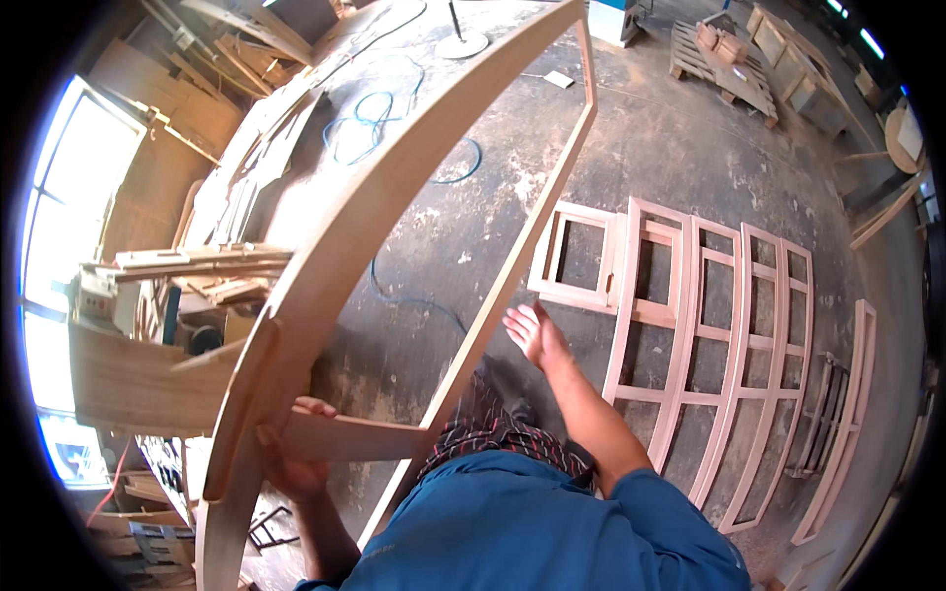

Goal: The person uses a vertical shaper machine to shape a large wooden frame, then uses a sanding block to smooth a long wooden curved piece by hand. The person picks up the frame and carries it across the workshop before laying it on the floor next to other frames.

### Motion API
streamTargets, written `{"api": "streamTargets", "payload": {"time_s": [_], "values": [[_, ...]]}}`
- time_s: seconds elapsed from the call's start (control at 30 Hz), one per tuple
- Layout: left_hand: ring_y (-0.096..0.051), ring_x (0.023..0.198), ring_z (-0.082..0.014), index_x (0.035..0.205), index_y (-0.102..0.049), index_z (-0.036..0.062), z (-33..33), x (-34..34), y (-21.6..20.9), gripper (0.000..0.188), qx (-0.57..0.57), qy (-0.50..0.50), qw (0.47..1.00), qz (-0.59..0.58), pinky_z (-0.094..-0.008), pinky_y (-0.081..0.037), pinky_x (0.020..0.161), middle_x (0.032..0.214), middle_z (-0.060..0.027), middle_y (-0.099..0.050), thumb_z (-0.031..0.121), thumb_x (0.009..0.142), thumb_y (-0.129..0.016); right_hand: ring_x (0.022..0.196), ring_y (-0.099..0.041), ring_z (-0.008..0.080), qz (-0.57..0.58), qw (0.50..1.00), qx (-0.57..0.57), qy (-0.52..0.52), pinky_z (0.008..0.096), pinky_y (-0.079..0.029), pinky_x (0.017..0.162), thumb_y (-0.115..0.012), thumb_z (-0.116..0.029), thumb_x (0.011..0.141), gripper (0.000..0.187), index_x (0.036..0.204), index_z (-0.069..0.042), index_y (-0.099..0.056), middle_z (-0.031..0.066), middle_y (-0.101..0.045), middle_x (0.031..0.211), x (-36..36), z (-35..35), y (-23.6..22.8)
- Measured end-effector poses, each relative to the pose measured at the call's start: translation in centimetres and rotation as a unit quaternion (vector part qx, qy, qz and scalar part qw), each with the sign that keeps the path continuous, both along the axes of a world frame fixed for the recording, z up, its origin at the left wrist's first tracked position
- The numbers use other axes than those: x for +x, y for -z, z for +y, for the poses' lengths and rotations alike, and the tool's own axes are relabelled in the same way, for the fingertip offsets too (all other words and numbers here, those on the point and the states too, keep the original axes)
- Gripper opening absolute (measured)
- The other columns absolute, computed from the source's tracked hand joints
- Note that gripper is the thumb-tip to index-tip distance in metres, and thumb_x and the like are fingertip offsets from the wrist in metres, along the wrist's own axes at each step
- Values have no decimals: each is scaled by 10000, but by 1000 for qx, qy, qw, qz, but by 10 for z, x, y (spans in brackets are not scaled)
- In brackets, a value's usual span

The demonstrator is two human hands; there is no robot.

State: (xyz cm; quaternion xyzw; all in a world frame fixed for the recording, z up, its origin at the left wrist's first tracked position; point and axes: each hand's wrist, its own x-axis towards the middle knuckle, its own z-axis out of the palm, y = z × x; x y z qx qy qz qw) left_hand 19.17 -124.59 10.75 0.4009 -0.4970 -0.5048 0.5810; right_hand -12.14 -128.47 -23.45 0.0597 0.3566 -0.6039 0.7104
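Note:
A large pale wooden frame [340, 222] stands tilted in front of me, with two long sides joined by a short crosspiece [355, 439]. My left hand [292, 463] is closed around the crosspiece where it meets the wide left side, fingers showing above it and thumb against the side. A rounded wooden strip [244, 409] lies along the face of that side near the hand. My right hand [535, 335] holds nothing. Its fingers are stretched out, close to the right long side of the frame; whether they touch it, I cannot tell.
Several ladder-like wooden frames [734, 345] stand in a row at the right, a smaller door-like frame [574, 254] at their far end. A blue hose [370, 128] loops over the concrete floor. Wood pieces [197, 261] are stacked at the left. A pallet [724, 74] lies far right.

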Motion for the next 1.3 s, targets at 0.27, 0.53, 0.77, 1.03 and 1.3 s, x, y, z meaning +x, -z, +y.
{"api": "streamTargets", "payload": {"time_s": [0.27,0.53,0.77,1.03,1.3], "values": [[-574,758,-283,1238,-451,-11,-202,-30,41,605,47,-132,988,59,-423,-495,705,838,-162,-564,521,951,-438,973,-627,235,-124,970,-141,154,393,-501,875,-500,-319,977,300,1100,-75,-624,67,-668,1042,-107,-304,0],[-588,665,-246,1021,-548,22,-465,-103,29,509,141,-164,967,135,-400,-494,638,745,-115,-570,519,947,-468,849,-645,204,-22,976,-101,192,361,-530,783,-657,-289,890,221,1004,-101,-666,47,-691,929,-309,-498,-24],[-590,645,-260,1071,-548,16,-629,-171,31,515,140,-152,971,124,-413,-494,593,785,-118,-578,510,953,-463,960,-622,215,-22,953,-79,292,397,-496,888,-641,-247,904,239,1072,-79,-628,39,-671,1000,-447,-659,-67],[-601,656,-246,1138,-540,37,-837,-234,66,519,76,-55,994,63,-398,-502,563,788,-114,-585,514,966,-430,873,-637,250,-66,929,-190,309,404,-541,793,-540,-230,963,231,1078,-47,-621,104,-667,947,-629,-887,-27],[-567,586,-193,992,-570,30,-1046,-278,36,515,130,-143,980,48,-319,-485,550,730,-74,-586,523,971,-423,906,-640,258,-43,914,-120,384,390,-535,789,-632,-256,910,257,1075,-59,-625,110,-667,963,-774,-1087,-76]]}}
